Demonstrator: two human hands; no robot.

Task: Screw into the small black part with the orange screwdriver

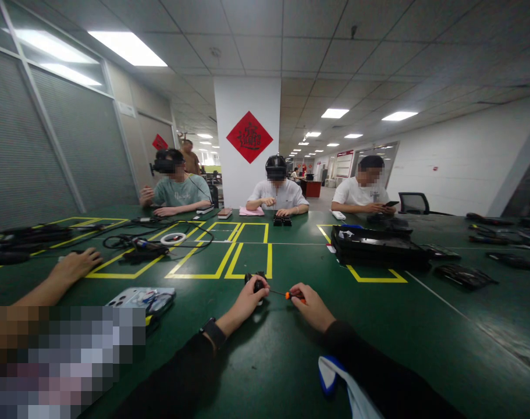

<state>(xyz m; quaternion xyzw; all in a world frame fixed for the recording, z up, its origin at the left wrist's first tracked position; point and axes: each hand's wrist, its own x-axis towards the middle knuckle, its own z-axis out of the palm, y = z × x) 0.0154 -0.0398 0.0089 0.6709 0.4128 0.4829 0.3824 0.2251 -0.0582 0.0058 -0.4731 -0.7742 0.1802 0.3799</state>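
My left hand point(246, 298), with a dark watch on its wrist, is closed around a small black device point(258, 284) just above the green table. Its exact kind is hard to make out. In my right hand point(312, 305) is a screwdriver point(288, 295) with an orange handle, the fingers wrapped round it. The thin metal shaft points left, and its tip is at or close to the device; whether they touch I cannot tell. Part of the device is hidden by my left fingers.
Yellow tape point(249, 277) marks rectangles on the green table point(265, 361). A black tray point(378, 247) stands right, cables point(138, 241) lie left. A blue-and-white strap point(334, 372) is by my right forearm. A co-worker's hand point(79, 265) rests at left; three people sit opposite.
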